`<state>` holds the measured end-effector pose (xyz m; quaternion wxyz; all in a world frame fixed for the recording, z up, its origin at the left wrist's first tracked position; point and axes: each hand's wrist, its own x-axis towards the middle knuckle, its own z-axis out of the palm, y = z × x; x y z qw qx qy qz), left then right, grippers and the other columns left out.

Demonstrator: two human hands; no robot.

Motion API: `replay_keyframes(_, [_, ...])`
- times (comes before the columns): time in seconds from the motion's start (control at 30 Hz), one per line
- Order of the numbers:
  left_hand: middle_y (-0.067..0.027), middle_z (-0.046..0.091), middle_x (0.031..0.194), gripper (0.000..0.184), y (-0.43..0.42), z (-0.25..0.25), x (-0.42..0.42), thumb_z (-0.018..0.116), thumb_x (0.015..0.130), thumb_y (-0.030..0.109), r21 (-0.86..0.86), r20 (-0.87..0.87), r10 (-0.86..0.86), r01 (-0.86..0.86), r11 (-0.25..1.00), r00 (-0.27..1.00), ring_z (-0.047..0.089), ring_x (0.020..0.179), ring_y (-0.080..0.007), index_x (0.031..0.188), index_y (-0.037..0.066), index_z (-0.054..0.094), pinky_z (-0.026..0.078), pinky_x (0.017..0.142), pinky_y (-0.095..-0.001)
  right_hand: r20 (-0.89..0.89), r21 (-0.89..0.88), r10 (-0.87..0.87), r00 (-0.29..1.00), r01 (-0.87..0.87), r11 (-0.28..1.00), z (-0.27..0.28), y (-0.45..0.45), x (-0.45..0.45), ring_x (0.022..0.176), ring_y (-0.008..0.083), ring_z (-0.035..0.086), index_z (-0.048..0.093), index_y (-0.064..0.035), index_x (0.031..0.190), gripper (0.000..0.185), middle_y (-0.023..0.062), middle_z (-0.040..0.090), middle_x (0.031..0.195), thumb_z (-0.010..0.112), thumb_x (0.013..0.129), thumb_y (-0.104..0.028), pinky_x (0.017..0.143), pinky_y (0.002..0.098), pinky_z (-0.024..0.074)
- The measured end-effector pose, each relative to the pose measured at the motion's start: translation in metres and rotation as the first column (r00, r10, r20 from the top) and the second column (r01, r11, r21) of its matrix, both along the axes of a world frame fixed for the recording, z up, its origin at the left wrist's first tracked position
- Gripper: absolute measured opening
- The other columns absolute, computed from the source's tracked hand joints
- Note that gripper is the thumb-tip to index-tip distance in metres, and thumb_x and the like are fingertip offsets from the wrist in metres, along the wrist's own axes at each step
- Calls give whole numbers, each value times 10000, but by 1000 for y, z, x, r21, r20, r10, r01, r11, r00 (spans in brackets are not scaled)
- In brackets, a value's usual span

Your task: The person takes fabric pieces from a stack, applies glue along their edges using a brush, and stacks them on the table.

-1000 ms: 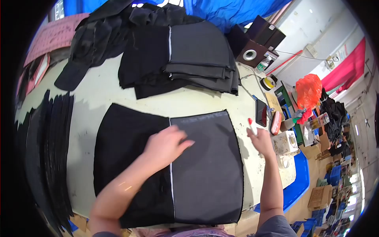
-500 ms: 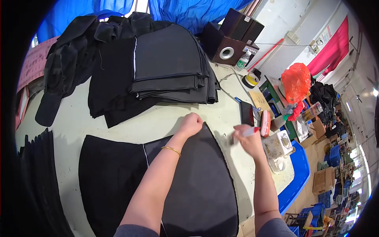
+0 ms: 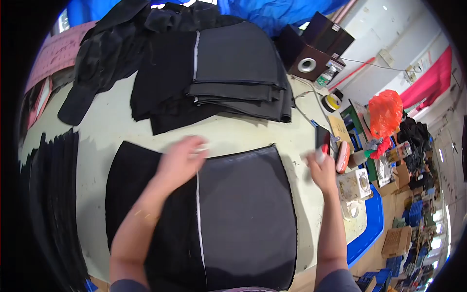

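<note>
My left hand (image 3: 184, 158) is smeared by motion over the top edge of a black fabric panel (image 3: 141, 194), near a white seam line. Whether its fingers hold anything cannot be made out. To the right of that seam lies a dark grey panel (image 3: 248, 209), with a shinier band along its top edge. My right hand (image 3: 322, 173) is closed around a small white bottle with a red tip (image 3: 321, 154), raised to the right of the grey panel and apart from it.
A folded stack of dark fabric pieces (image 3: 238, 58) sits at the back. Dark strips (image 3: 53, 194) hang at the left. Speakers (image 3: 309, 53), a tape roll (image 3: 332, 102), a phone (image 3: 322, 136), a pink case (image 3: 343, 156) and a white container (image 3: 354, 185) line the right side.
My left hand has moved left from the grey panel's top right corner to near the white seam. My right hand still holds the bottle, slightly farther right in view. The camera view has shifted.
</note>
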<state>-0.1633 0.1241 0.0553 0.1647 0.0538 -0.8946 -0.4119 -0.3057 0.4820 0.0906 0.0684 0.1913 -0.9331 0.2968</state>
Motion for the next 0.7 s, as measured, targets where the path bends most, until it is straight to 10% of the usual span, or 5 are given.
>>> replay_keyframes(0.17, [-171, 536, 1132, 358, -78, -16, 233, 664, 864, 199, -548, 239, 785, -588, 595, 572, 581, 911, -348, 1111, -16, 518, 496, 783, -409, 457, 190, -118, 882, 33, 981, -17, 44, 108, 566, 144, 544, 624, -17, 1000, 200, 39, 635, 664, 622, 864, -165, 556, 244, 426])
replay_keyframes(0.33, [-160, 605, 791, 283, -62, -32, 302, 628, 884, 242, -195, 393, 656, -639, 744, 644, 552, 666, -319, 884, -37, 586, 465, 664, -382, 551, -163, -8, 835, 117, 980, -50, 55, 113, 630, 133, 533, 530, 0, 1168, 446, 61, 602, 765, 722, 770, -61, 609, 262, 458])
replay_keyframes(0.5, [-92, 564, 629, 288, -36, -30, 317, 667, 859, 232, 25, 162, 720, -732, 680, 675, 508, 548, -243, 775, -23, 560, 433, 563, -343, 34, 622, -95, 995, 53, 781, -5, 0, 126, 651, 230, 588, 633, 42, 949, 309, 106, 644, 720, 619, 889, -261, 633, 348, 468])
replay_keyframes(0.6, [-48, 535, 613, 228, -2, -15, 376, 690, 832, 176, 98, 396, 628, -711, 696, 670, 485, 538, -157, 757, -9, 578, 411, 534, -291, 194, -46, 404, 894, -403, 914, 29, -12, 183, 873, 212, 595, 660, 14, 994, 317, 129, 662, 1036, 463, 985, -235, 787, 299, 475])
replay_keyframes(0.7, [-13, 515, 602, 128, 20, -10, 416, 671, 820, 76, 340, 601, 448, -719, 606, 662, 463, 546, -103, 750, -1, 597, 386, 522, -233, 226, -219, 443, 868, -398, 891, 52, -29, 220, 898, 236, 609, 660, 7, 1058, 331, 157, 644, 1049, 465, 986, -250, 806, 330, 498])
